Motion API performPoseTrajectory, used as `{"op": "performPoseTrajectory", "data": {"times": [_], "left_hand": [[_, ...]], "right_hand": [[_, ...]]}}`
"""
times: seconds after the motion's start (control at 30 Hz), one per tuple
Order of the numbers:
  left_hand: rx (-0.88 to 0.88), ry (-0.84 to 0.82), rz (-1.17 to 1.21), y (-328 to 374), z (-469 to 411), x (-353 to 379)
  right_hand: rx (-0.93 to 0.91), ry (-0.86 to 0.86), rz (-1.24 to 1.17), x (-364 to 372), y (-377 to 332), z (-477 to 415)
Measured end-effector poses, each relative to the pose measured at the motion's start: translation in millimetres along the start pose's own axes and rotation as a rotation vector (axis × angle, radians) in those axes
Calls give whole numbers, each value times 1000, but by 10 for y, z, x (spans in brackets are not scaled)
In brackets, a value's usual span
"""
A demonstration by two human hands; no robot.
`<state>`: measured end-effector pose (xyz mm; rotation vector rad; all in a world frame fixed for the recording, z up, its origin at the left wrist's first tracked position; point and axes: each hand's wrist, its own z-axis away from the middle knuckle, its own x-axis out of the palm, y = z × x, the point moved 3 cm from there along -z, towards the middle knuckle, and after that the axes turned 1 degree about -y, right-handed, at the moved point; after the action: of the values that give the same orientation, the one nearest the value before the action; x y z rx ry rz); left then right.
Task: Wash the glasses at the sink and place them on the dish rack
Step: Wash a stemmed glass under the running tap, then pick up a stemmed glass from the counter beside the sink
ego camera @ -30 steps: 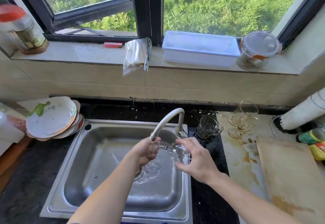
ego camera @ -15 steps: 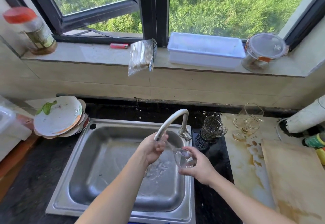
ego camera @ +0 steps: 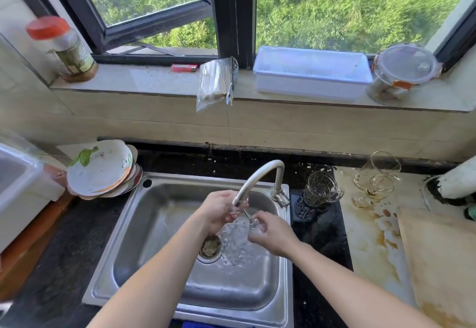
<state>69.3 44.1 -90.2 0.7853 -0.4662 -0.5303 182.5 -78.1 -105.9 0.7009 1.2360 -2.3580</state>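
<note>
A clear stemmed glass point(ego camera: 247, 214) lies tilted under the faucet spout point(ego camera: 257, 175), with water splashing into the steel sink point(ego camera: 164, 227). My left hand point(ego camera: 219, 210) grips its foot end by the spout mouth. My right hand point(ego camera: 273, 232) curls round the bowl, mostly hiding it. More glasses stand on the counter to the right: a patterned glass mug point(ego camera: 320, 188), a dark tumbler point(ego camera: 305, 209) and several gold-rimmed stemmed glasses point(ego camera: 374, 183).
Dirty plates point(ego camera: 103, 169) are stacked left of the sink. A white tray point(ego camera: 311, 73), a lidded glass jar point(ego camera: 404, 72), a bag of sticks point(ego camera: 216, 82) and a red-capped jar point(ego camera: 64, 49) sit on the windowsill. A stained board point(ego camera: 438, 263) lies at the right.
My right hand has turned over the glass bowl and closed in toward my left hand under the spout. The splash in the sink has grown.
</note>
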Motion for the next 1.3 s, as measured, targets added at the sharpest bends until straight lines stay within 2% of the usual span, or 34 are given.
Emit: {"op": "performPoseTrajectory", "data": {"times": [0.1, 0.23, 0.33, 0.43, 0.67, 0.73, 0.9, 1.0, 1.1, 1.17, 1.3], "left_hand": [[80, 88, -313, 84, 67, -133], [158, 304, -612, 195, 157, -417], [170, 492, -731, 166, 235, -729], [135, 539, -851, 86, 300, -913], [119, 317, -1139, -123, 199, -790], [158, 225, -1212, -143, 193, -622], [291, 28, -1378, -161, 249, -17], [396, -85, -1474, -113, 335, 474], [521, -180, -1544, -66, 458, 1012], [602, -226, -1571, -38, 604, 1387], [760, -333, -1612, -104, 1015, 2212]], "right_hand": [[-62, 35, 151, 60, -199, -132], [-94, -12, 130, 194, -320, -299], [-130, 21, 3, 242, -414, -396], [-51, 81, -193, 259, -472, -467], [70, 177, -253, 354, -363, -317], [111, 255, -383, 308, -307, -155], [373, 417, -715, 54, -9, 406], [468, 479, -896, -186, 179, 823], [429, 604, -868, -445, 392, 1342], [395, 736, -752, -605, 549, 1740], [441, 1032, -601, -860, 893, 2738]]}}
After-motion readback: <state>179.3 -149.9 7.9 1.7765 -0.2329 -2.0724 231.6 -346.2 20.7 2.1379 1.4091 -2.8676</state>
